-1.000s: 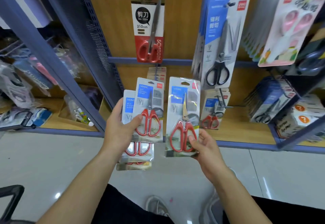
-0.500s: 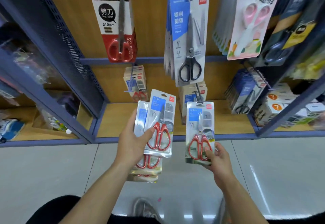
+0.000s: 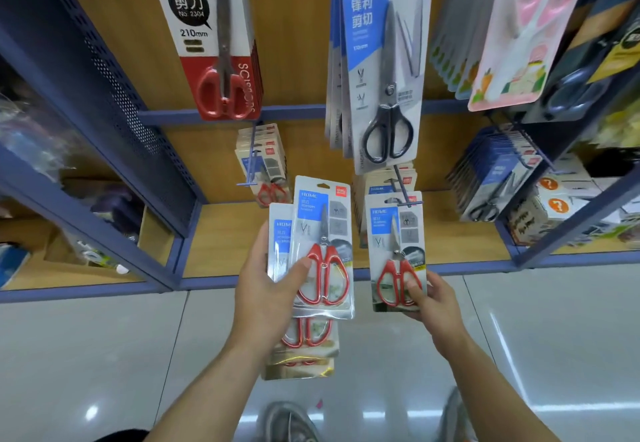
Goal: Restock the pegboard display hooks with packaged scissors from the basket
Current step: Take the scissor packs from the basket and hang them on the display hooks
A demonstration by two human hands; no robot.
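Right hand (image 3: 434, 303) pinched the bottom corner of one red-handled scissors pack (image 3: 396, 251), thumb curled over the handles, the pack's top edge just at the crossbar tip of a lower hook (image 3: 403, 187) loaded with matching packs (image 3: 375, 181). Left hand (image 3: 266, 289) gripped a fanned stack of spare packs (image 3: 322, 247) just beside it; the basket was out of view. Held only by a bottom corner, the pack could probably swing so its hang hole missed the hook, and black-handled scissors packs (image 3: 384, 77) dangling just above crowded the approach.
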